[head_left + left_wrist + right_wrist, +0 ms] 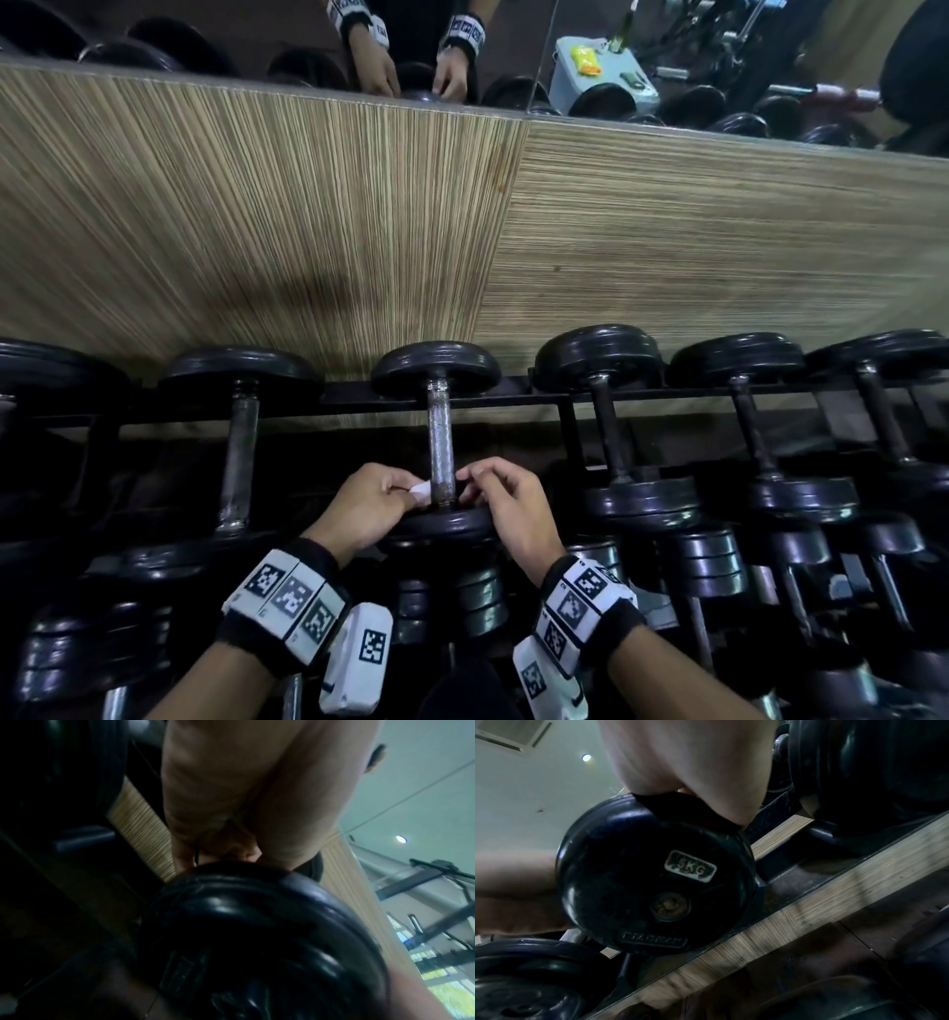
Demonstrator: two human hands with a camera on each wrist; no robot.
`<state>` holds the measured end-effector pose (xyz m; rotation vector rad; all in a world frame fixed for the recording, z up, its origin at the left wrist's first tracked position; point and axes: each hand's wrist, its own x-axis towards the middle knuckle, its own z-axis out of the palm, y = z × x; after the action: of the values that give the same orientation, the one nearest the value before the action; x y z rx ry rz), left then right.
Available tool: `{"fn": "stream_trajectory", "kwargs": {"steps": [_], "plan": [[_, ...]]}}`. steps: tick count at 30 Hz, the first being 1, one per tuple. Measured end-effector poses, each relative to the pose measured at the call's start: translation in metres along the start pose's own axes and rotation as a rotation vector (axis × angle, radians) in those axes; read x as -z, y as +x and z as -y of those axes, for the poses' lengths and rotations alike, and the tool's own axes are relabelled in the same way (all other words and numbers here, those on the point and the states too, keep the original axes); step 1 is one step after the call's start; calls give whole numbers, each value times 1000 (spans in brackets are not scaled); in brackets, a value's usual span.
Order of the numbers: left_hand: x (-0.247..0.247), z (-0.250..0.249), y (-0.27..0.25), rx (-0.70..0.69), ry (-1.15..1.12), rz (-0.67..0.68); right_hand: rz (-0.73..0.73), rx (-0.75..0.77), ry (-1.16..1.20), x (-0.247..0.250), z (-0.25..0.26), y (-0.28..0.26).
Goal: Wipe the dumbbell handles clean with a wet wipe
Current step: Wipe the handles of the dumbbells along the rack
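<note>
both forearms reach forward wearing black wristbands (287, 611) with white blocks printed in black square codes. the left hand (367, 506) has its fingers curled in, pinching one end of a white wet wipe (421, 492), and the right hand (506, 496) has its fingers curled too, pinching the other end just across the bar, so the wipe passes around the near end of the dumbbell handle (440, 437). the handle is a straight metal rod, dull silver with a fine rough pattern, and its long axis runs straight away from the hands toward the wall. under the hands sits the dumbbell's near plate (444, 524), a round black disc with a glossy, ridged rim; in the right wrist view its flat face carries a worn white label reading 5kg (690, 869). beyond the fingers the handle meets the far plate (436, 367), the same round black shape. the dumbbell lies on a black metal rack (513, 398), with more black dumbbells to either side of the hands. past the rack rises a wall panel (308, 216) of pale, finely striped wood grain, and above that a mirror (719, 61).
</note>
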<state>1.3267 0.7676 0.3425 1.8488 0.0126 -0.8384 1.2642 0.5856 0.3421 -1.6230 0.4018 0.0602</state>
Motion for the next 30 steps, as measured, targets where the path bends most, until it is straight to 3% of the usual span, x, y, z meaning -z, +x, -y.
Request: {"fn": "stream_trajectory", "kwargs": {"steps": [6, 11, 15, 20, 25, 30], "plan": [[1, 4, 3, 32, 3, -67, -8, -6, 5, -1, 0, 1], [-4, -12, 4, 93, -170, 120, -5, -8, -7, 1, 1, -1], [-5, -8, -5, 83, -146, 0, -15, -1, 6, -1, 1, -1], [-7, -14, -20, -40, 157, -110, -35, -3, 19, -3, 0, -1], [2, -5, -8, 31, 141, -198, -25, -7, -4, -2, -1, 0], [-6, -6, 8, 85, -116, 57, -27, 0, 12, -2, 0, -1]]}}
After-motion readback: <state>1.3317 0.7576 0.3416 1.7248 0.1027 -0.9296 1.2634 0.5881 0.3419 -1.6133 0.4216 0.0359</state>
